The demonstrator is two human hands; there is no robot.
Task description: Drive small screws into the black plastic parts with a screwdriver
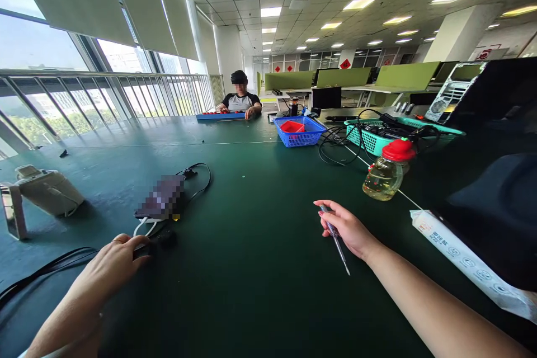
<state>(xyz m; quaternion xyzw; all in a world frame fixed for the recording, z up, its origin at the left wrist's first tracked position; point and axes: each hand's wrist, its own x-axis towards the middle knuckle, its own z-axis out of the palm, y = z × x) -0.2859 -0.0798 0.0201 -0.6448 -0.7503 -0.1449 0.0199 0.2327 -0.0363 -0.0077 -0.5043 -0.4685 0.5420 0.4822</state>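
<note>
My left hand (pixel 119 260) is closed at the left, its fingers curled over a dark object that they mostly hide. White cables (pixel 145 226) rise from that spot toward a phone-like device (pixel 161 197) with a blurred screen, lying just beyond the hand. My right hand (pixel 346 228) holds a slim screwdriver (pixel 340 251) over the dark green tabletop (pixel 251 268). Its see-through handle lies between thumb and fingers, and the metal tip points down toward me. The index finger is stretched out.
A blue basket (pixel 302 137) with a red tray, a green basket (pixel 364 140) of cables and a red-lidded bottle (pixel 386 173) stand beyond my right hand. A long white packet (pixel 465 260) lies right; a beige device (pixel 50 190) stands left. Another person (pixel 240 100) sits opposite.
</note>
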